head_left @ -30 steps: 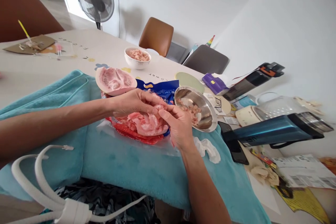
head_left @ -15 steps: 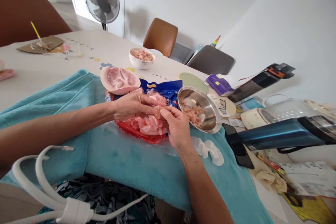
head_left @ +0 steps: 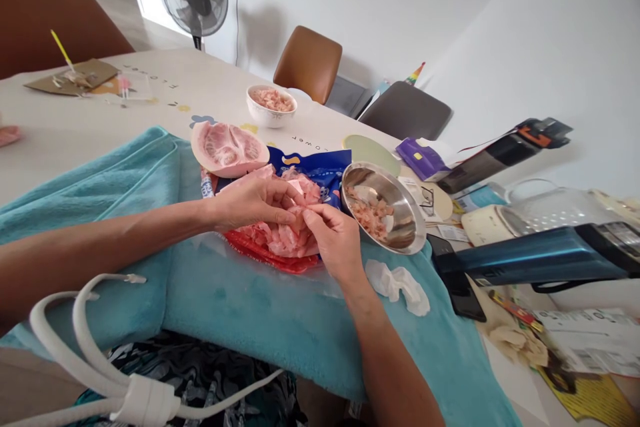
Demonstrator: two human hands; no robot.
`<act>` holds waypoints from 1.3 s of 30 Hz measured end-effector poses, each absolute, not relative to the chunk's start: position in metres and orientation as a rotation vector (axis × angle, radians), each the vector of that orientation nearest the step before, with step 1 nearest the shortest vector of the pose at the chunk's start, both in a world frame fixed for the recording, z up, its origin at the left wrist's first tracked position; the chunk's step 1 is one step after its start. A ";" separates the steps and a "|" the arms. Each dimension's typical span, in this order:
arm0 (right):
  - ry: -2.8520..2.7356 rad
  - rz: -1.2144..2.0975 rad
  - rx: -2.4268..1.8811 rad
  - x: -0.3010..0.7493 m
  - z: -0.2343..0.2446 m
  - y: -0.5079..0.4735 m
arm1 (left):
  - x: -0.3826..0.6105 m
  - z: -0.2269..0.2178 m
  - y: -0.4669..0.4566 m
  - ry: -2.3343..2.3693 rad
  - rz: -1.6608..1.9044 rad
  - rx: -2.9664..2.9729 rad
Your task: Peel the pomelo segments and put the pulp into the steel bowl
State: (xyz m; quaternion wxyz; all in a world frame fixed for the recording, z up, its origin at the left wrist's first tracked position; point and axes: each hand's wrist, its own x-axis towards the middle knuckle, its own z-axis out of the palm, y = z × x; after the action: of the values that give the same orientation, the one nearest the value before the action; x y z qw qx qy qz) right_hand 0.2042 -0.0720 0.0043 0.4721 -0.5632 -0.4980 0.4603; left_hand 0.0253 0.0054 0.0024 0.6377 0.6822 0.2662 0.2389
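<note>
Both hands meet over a pile of pink pomelo peel and membrane, which lies on a red and blue plastic bag. My left hand is closed, thumb and fingers pinching a small pomelo segment. From the other side my right hand pinches the same segment. Its far parts are hidden by the fingers. Just right of my right hand, a steel bowl sits tilted with bits of pomelo pulp in it. Behind my left hand rests a hollow half pomelo rind, pink inside.
A white bowl of pulp stands farther back. Below the bag lies a teal towel. Crumpled tissue, a phone and a blue bottle are on the right. White cables hang at the lower left.
My left fingers have spread slightly and shifted on the segment. Both hands stay over the bag, still pinching. The view has tilted a little.
</note>
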 end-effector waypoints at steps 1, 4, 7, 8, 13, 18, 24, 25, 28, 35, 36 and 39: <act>-1.169 1.182 -1.363 0.204 0.004 -0.072 | 0.025 0.002 0.006 0.577 0.532 1.502; -1.057 1.320 -1.287 0.203 0.006 -0.073 | 0.025 0.002 0.007 0.483 0.467 1.280; -1.014 1.390 -1.224 0.204 0.007 -0.073 | 0.024 0.002 0.010 0.485 0.410 1.113; -1.003 1.413 -1.213 0.205 0.008 -0.073 | 0.023 0.003 0.010 0.497 0.395 1.082; -0.959 1.533 -1.144 0.210 0.008 -0.071 | 0.021 0.006 0.011 0.464 0.380 0.968; -0.932 1.604 -1.091 0.214 0.008 -0.068 | 0.020 0.004 0.015 0.474 0.432 0.881; -0.990 1.370 -1.137 0.213 0.021 -0.074 | 0.021 0.004 0.015 0.471 0.441 0.864; -0.988 1.306 -1.142 0.214 0.024 -0.075 | 0.022 0.004 0.014 0.477 0.448 0.863; -0.998 1.000 -1.190 0.227 0.030 -0.074 | 0.022 0.005 0.013 0.516 0.473 0.859; -1.329 -0.091 -1.870 0.296 0.015 -0.056 | 0.022 0.003 0.013 0.543 0.470 0.880; -1.373 -0.152 -1.940 0.302 0.013 -0.054 | 0.022 0.003 0.013 0.546 0.470 0.879; -1.389 -0.268 -2.033 0.305 0.012 -0.052 | 0.022 0.004 0.013 0.554 0.474 0.871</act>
State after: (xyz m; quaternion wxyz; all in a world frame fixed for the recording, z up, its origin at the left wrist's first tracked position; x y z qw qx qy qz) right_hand 0.3052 -0.0525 0.0120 0.3263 -0.7760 -0.5300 -0.1022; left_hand 0.0223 0.0125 0.0039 0.8430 0.4127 0.2622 0.2243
